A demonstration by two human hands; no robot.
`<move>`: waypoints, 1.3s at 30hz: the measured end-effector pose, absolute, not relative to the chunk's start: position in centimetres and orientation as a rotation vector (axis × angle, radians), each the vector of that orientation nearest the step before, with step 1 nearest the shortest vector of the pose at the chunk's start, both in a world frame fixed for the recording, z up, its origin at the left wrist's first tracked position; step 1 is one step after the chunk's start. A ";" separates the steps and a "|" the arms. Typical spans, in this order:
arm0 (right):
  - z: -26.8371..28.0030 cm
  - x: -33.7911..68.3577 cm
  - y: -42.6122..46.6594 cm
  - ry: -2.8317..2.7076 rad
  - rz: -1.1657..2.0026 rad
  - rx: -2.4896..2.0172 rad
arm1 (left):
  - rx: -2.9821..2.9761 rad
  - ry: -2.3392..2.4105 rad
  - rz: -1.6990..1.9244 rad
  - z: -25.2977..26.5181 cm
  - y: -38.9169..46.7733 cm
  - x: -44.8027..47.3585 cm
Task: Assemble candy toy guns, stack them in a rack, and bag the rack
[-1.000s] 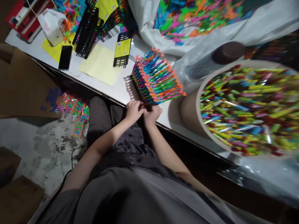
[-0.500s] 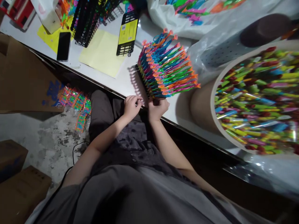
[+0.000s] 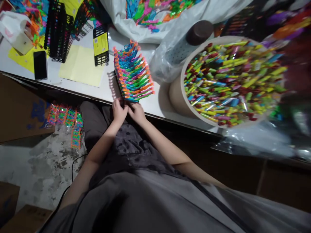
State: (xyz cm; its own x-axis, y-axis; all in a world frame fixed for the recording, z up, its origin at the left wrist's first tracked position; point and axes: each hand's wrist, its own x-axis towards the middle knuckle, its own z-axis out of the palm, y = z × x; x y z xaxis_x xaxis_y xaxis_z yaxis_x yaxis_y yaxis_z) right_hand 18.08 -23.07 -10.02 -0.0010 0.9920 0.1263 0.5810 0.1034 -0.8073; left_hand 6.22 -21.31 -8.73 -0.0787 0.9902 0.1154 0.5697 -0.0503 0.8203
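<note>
A black plastic rack (image 3: 119, 84) stands on the table edge, filled with a row of colourful plastic sticks (image 3: 136, 76) with flared orange and pink tips. At its near end my left hand (image 3: 120, 112) has its fingers bent against the rack's corner. Close beside it, my right hand (image 3: 137, 113) is curled under the front sticks at the same end. The fingertips of both hands meet there and are partly hidden, so any small piece between them cannot be made out.
To the right stands a large round tub (image 3: 178, 94) full of wrapped colourful pieces. Behind are a bottle (image 3: 181, 48) in clear plastic and a white bag (image 3: 145, 34) of loose parts. Leftward lie a labelled black rack (image 3: 101, 45), yellow paper (image 3: 80, 66) and a phone (image 3: 40, 65).
My view has swung to the right, so the table things sit further left. My left hand has come up to the rack's near end, joining my right hand there.
</note>
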 end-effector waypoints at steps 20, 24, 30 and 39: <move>-9.7 16.7 -22.6 -1.156 0.763 -1.507 | 1.352 1.886 1.372 -10.0 -21.7 5.2; -9.6 15.7 -22.4 -1.174 0.740 -1.542 | 1.392 1.983 1.378 -9.8 -21.5 4.8; -9.3 15.4 -22.2 -1.193 0.670 -1.573 | 1.380 2.016 1.317 -8.7 -20.5 4.0; -9.0 16.1 -22.0 -1.208 0.665 -1.600 | 1.397 1.890 1.253 -8.3 -19.9 3.0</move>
State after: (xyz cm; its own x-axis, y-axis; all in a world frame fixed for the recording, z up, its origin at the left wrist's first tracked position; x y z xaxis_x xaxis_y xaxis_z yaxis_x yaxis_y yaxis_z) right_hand 16.11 -22.04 -8.99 0.3544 0.9262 0.1287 0.3868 -0.0199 -0.9219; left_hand 2.97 -19.90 -8.34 -0.3682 0.9193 0.1392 0.4860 0.0627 0.8717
